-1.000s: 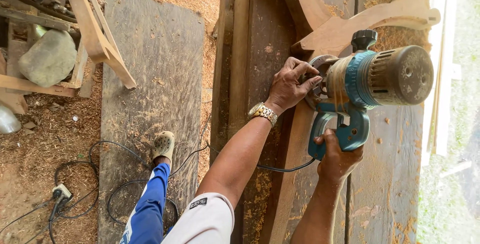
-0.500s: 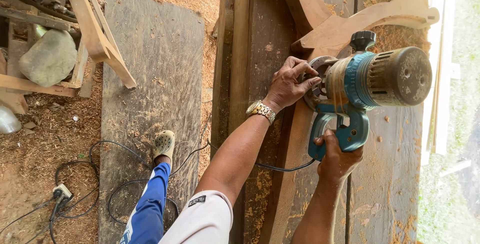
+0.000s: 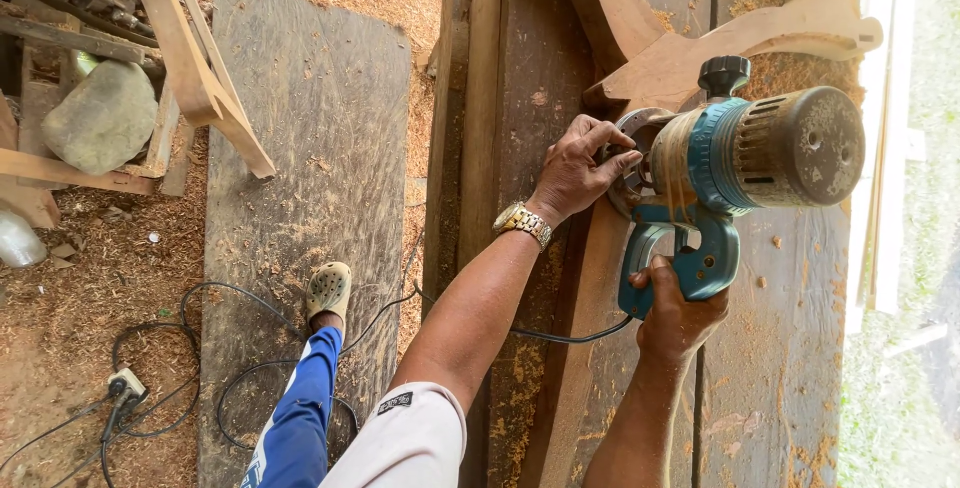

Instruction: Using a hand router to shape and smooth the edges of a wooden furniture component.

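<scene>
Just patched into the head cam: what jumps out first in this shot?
The big teal power router at right, standing on a curved wooden piece on the workbench. The right hand grips its handle; the left hand, wearing a gold wristwatch, presses at its base. Lower left, black cables trail over the sawdust-strewn floor beside a foot in a clog.

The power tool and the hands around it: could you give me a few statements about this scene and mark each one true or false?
1. The right hand grips the handle of the teal router. True.
2. The left hand rests by the tool's base. True.
3. A red glove covers the left hand. False: it is bare, with a wristwatch.
4. The tool sits on a metal sheet. False: it sits on a curved wooden piece.
5. Cables lie on the sawdust-strewn ground. True.
</scene>
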